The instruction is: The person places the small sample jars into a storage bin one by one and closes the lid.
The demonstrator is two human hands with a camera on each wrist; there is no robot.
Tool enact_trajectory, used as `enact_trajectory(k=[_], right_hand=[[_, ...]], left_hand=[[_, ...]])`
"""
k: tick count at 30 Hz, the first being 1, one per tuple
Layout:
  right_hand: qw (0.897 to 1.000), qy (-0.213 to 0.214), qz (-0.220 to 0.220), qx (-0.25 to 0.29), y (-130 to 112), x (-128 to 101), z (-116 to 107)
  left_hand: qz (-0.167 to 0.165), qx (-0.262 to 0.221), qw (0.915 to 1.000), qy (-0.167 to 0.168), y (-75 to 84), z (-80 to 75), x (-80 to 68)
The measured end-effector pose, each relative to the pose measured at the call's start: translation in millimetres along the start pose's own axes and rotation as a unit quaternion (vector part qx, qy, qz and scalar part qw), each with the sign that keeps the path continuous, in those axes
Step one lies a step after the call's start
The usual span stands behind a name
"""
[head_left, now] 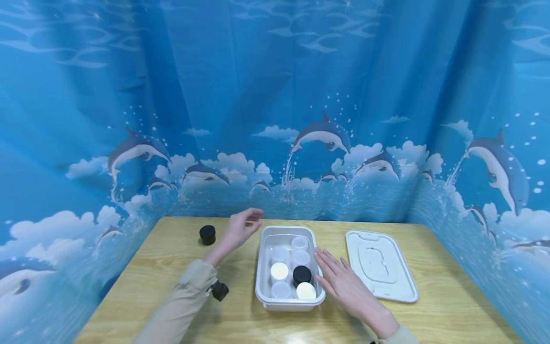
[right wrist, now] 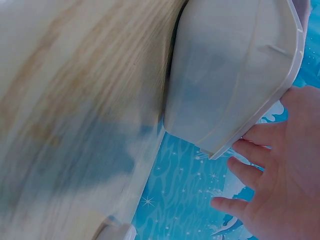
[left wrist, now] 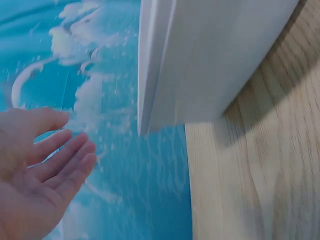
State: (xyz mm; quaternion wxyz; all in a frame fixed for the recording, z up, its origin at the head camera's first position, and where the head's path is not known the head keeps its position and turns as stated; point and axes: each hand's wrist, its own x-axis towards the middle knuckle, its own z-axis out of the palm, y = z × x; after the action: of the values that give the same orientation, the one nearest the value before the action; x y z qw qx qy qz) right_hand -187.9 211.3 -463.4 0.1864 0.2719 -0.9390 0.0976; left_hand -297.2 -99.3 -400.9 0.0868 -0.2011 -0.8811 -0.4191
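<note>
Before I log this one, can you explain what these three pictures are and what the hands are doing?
No machine here: a person wears three cameras. The head view looks down at a wooden table ringed by a dolphin curtain. Each wrist view sits close under its own hand. On the table stand a white tub of small jars, mostly white with one black one, its lid to the right, and a black jar to the left. The left hand hovers open, holding nothing. The right hand lies flat against the tub's side.

Found no readable text, label, brand, number or sign anywhere. Checked the white bin [head_left: 289, 267], its lid [head_left: 380, 263], the jar caps and the blue dolphin curtain [head_left: 275, 95]; saw only printed pictures, never letters.
</note>
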Motion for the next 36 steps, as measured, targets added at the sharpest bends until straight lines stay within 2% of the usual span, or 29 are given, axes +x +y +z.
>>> enact_trajectory(k=[3, 6, 11, 16, 21, 28, 36], right_hand=[[1.0, -0.001, 0.002, 0.001, 0, 0, 0], [1.0, -0.003, 0.001, 0.002, 0, 0, 0], [1.0, -0.002, 0.0, 0.004, 0, 0, -3], [1.0, -0.003, 0.002, 0.006, 0, 0, -4], [1.0, -0.005, 0.0, 0.007, 0, 0, -3], [1.0, -0.008, 0.001, 0.008, -1, 0, -2], [1.0, -0.006, 0.003, 0.008, 0, 0, -1]], left_hand=[[-0.02, -0.029, 0.9979, 0.055, -10.8, -12.8, -4.2], [-0.04, -0.052, 0.9937, 0.09, -24.8, -26.1, -9.3], [-0.064, -0.081, 0.9868, 0.125, -56.6, -44.4, -17.6], [-0.109, -0.057, 0.9812, 0.149, -87.7, -53.2, -25.1], [-0.148, -0.031, 0.9768, 0.151, -105.0, -54.2, -32.8], [-0.174, -0.009, 0.9757, 0.133, -120.5, -50.4, -41.5], [-0.216, -0.022, 0.9699, 0.111, -131.6, -43.7, -44.3]])
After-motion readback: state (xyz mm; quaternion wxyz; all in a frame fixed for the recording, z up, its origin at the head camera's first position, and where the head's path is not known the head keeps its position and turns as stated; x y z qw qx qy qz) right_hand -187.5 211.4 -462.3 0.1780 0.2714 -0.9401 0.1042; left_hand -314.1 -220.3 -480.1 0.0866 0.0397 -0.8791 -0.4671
